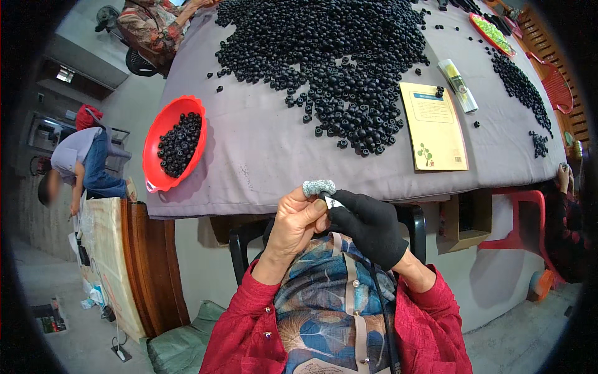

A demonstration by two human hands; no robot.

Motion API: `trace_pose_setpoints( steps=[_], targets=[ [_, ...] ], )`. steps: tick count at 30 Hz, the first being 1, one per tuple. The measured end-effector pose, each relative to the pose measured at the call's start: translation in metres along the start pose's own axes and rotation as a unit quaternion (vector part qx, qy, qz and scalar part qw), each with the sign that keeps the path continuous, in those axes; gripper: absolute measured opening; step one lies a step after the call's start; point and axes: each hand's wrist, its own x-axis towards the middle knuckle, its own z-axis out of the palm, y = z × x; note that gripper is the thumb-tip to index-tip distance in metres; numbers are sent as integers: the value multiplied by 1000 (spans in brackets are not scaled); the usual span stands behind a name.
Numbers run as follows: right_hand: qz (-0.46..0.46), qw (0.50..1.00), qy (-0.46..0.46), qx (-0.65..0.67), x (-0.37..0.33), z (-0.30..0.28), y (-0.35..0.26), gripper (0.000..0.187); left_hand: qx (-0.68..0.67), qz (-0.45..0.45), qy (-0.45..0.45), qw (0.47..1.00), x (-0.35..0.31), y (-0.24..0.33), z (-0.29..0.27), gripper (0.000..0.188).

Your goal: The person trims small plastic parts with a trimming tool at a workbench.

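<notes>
My left hand point(293, 225) is bare except for a speckled grey-white cover point(319, 187) over one finger. It is closed, with thumb and fingers pinched together just off the table's near edge. My right hand point(374, 225) wears a black glove and meets it there, fingers curled inward. A small white piece with a dark mark point(333, 203) shows where the fingertips come together; whether it is held or is part of the glove, I cannot tell. Anything else between the fingers is hidden. Ahead of both hands, a large heap of small black ring-shaped parts point(349, 81) covers the table.
A red basket point(149, 165) of black parts stands on the left of the grey tablecloth point(261, 168). To the right lie a yellow booklet point(439, 140), a clear-and-white package point(458, 85) and more black parts point(520, 84). Other people sit at far left, right and upper left.
</notes>
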Motion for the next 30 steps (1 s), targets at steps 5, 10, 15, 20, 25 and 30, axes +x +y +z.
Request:
trace_pose_setpoints(
  steps=[5,10,15,20,25,30],
  targets=[
    [38,997,2,71,0,1,1,28,30,20,-11,999,0,-2,-1,17],
    [81,985,-3,152,0,1,4,27,23,25,0,999,-2,-3,6,17],
    [52,994,-4,95,-1,1,0,28,-6,13,16,1000,0,-4,2,18],
    [17,1000,-11,-19,2,-5,-12,32,-7,10,18,1000,1,-4,0,18],
    [37,999,27,29,9,-8,-1,32,-17,23,-27,999,4,-9,-2,16],
    [-132,984,6,-116,13,4,14,36,86,-19,8,996,0,-16,-2,14]
  ],
)
